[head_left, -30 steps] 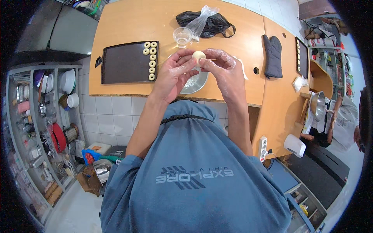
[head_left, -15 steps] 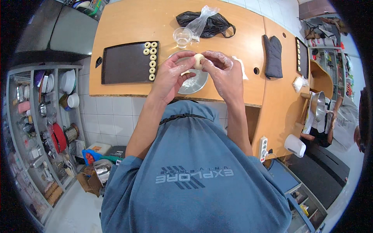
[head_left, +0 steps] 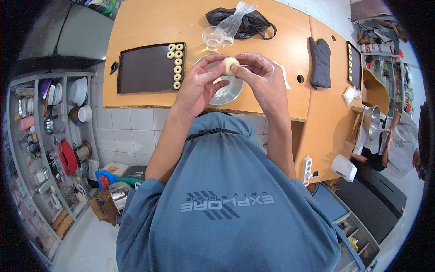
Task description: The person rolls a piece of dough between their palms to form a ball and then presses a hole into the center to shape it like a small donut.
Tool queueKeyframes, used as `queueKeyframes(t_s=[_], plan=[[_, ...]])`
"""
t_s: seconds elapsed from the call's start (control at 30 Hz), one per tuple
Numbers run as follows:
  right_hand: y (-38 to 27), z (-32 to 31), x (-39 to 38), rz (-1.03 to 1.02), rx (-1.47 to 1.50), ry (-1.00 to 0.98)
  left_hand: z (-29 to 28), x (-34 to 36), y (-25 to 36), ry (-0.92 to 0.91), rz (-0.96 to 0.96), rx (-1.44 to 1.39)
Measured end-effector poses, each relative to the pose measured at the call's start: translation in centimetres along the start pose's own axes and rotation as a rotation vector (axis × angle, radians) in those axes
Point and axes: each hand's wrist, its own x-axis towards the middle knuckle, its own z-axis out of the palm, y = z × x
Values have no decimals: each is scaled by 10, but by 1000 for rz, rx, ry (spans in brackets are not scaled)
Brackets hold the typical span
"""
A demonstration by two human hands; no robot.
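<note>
A small pale piece of dough (head_left: 230,66) is pinched by my two hands above a metal bowl (head_left: 225,99) with whitish flour in it. My left hand (head_left: 204,81) grips the dough from the left with thumb and fingers. From the other side my right hand (head_left: 259,78) holds it, thumb pressed against its face. Flour dusts both hands, which partly hide the bowl. Left of them lies a dark baking tray (head_left: 144,70), where several dough rings (head_left: 177,70) line the right edge.
Beyond the bowl stand a clear plastic cup (head_left: 213,37) and a black plastic bag (head_left: 253,26). A dark oven mitt (head_left: 320,63) and a second tray (head_left: 357,68) with dough rings lie to the right. At far right another person is beside a metal bowl (head_left: 374,122).
Both hands keep the dough over the bowl. The dough shows a broader face, and the fingers have shifted slightly around it. The view has tilted a little.
</note>
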Motion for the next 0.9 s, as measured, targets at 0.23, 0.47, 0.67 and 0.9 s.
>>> queueKeyframes(t_s=[0.23,0.47,0.67,0.9], plan=[[-1,1,1,38,-5,-6,4,1,4,16,9,-83],[-2,4,-1,46,37,0,5,0,2,29,-9,-80],[1,3,1,25,35,3,1,4,-1,8,8,-108],[4,3,3,34,105,1,-2,4,-4,24,-7,-145]])
